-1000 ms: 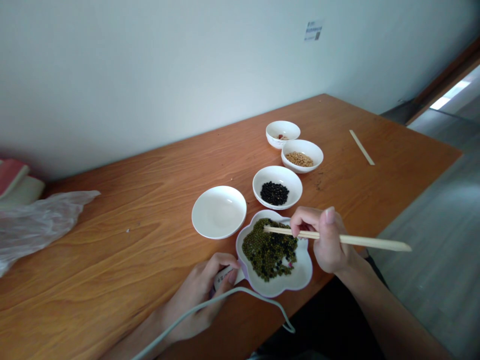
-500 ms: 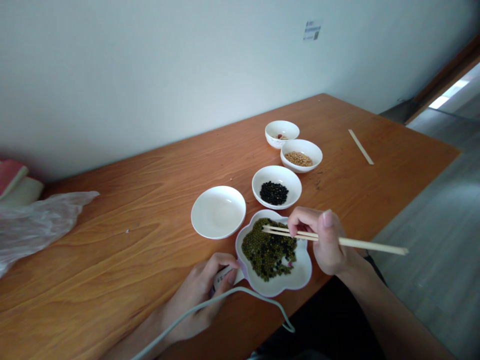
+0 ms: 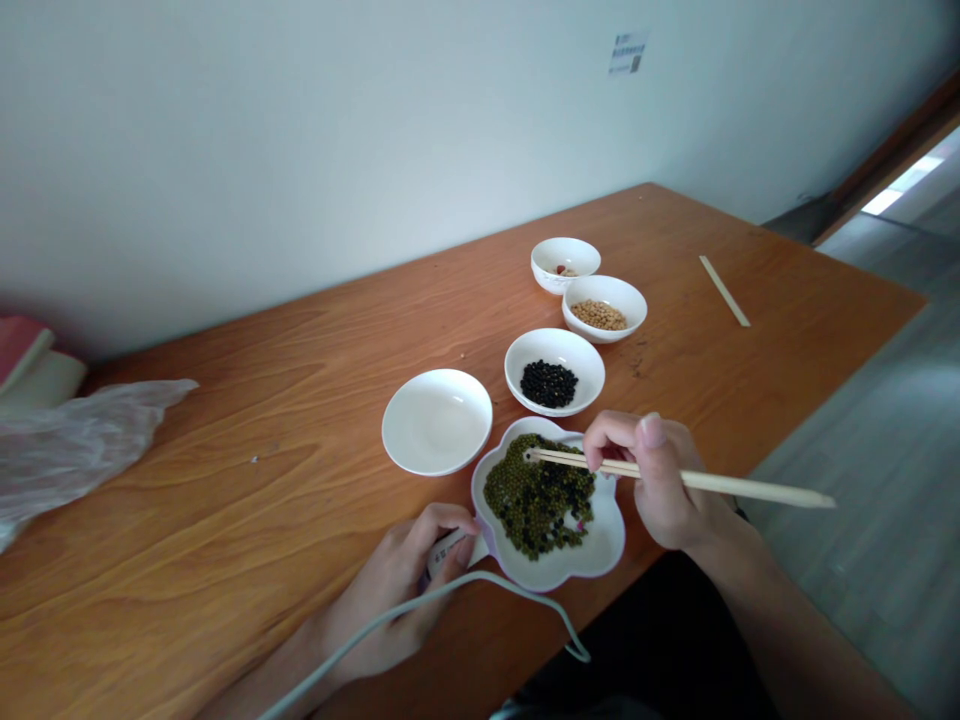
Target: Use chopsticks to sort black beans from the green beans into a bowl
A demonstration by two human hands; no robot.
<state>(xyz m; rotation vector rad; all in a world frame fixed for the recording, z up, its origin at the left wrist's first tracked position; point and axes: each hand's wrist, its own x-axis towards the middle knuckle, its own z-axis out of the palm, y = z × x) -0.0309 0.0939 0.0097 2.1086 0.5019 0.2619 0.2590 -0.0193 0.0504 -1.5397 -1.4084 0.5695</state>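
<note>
My left hand (image 3: 416,590) is closed around the handle of a white, flower-shaped dish (image 3: 600,560) with a pale purple rim. Green mung beans (image 3: 506,490) mixed with black beans lie in it, with a small pink bit at the right. In my right hand (image 3: 660,480) is a pair of wooden chopsticks (image 3: 720,486), their tips together at a dark bean among the green ones. Whether the tips pinch that bean is too small to tell. Just behind the dish stand a white bowl of black beans (image 3: 549,384) and a bare white bowl (image 3: 437,424).
Farther back are a bowl of yellow soybeans (image 3: 598,314) and a bowl with a few pale and red pieces (image 3: 562,270). A wooden stick (image 3: 724,291) lies at the right. Clear plastic (image 3: 82,440) is at the left. A pale cable (image 3: 390,612) crosses my left hand.
The chopstick tips have drawn closer together over the beans, and the rear ends of the sticks have come together. My right hand has shifted slightly right. My left hand stays on the handle.
</note>
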